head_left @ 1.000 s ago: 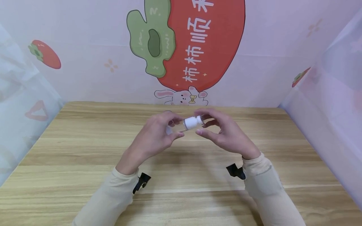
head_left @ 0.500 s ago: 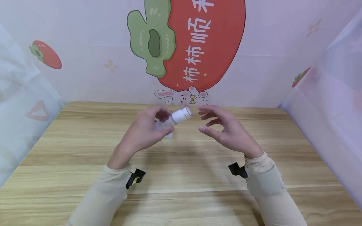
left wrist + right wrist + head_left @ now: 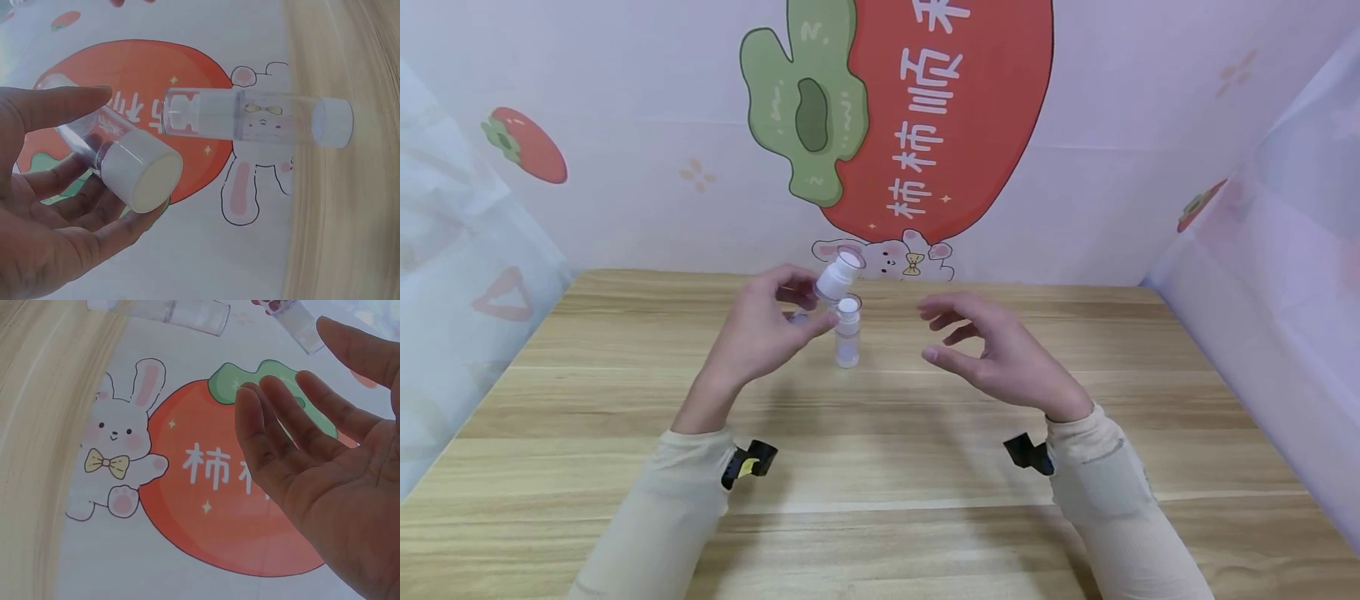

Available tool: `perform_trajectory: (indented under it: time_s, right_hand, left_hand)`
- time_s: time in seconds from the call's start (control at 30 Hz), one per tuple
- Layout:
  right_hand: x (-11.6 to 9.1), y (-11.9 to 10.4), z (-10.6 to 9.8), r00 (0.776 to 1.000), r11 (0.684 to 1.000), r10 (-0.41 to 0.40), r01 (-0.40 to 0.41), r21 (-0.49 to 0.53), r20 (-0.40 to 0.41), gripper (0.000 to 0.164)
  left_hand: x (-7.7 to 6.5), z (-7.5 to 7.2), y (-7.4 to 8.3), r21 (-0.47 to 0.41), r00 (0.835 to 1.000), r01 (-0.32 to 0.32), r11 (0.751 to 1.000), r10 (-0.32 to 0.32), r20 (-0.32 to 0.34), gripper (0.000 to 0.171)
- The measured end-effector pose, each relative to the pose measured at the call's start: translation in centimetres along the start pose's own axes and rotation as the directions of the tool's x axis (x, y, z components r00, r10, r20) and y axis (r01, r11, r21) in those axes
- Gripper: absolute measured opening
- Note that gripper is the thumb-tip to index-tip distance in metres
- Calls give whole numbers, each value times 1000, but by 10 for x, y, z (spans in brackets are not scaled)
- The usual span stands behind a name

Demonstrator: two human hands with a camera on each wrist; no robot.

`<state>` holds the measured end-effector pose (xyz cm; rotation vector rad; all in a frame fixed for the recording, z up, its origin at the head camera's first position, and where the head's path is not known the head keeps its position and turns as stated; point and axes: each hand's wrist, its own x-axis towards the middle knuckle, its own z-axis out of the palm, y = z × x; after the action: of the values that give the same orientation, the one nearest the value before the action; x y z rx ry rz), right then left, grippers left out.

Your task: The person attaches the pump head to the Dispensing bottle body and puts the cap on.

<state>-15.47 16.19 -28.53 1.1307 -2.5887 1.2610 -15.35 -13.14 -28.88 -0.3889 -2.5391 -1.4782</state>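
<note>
My left hand [image 3: 758, 327] grips a small clear pump bottle [image 3: 837, 277] with white inner parts. It is tilted, its clear-capped top pointing up and right; in the left wrist view its white base [image 3: 142, 170] faces the camera, and thumb and fingers wrap its clear body. A second, similar pump bottle [image 3: 847, 343] stands upright on the table, just right of the held one and partly behind the thumb tip. My right hand [image 3: 996, 357] is off to the right, fingers loosely bent and apart, nothing in it. Both bottles also appear at the top of the right wrist view.
The wood-grain table [image 3: 880, 467] runs back to a printed cloth backdrop [image 3: 625, 208] with a large red persimmon [image 3: 992, 108] and a rabbit. Cloth walls [image 3: 1300, 275] close off both sides. Black wrist mounts [image 3: 1028, 454] sit on both sleeves.
My left hand has carried the bottle left and tilted it more upright, away from my right hand, which was around its top a second ago. The standing bottle, previously hidden, now shows.
</note>
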Motion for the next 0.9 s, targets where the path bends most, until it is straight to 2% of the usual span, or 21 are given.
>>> perform_trajectory:
  time_s: [0.17, 0.43, 0.63, 0.9]
  right_hand:
    - [0, 0, 2, 999, 1000, 1, -1, -18, 32, 48]
    - [-1, 1, 3, 999, 1000, -6, 7, -24, 48, 43]
    - [0, 0, 4, 999, 1000, -9, 10, -25, 37, 36]
    - [0, 1, 5, 999, 1000, -9, 10, -17, 39, 30]
  left_hand:
    - [3, -3, -7, -16, 999, 47, 999, -48, -9, 41]
    - [6, -5, -22, 13, 988, 156, 988, -156, 4, 44]
    - [8, -5, -34, 36, 977, 209, 977, -210, 22, 39]
    - [9, -4, -49, 61, 967, 250, 966, -252, 40, 45]
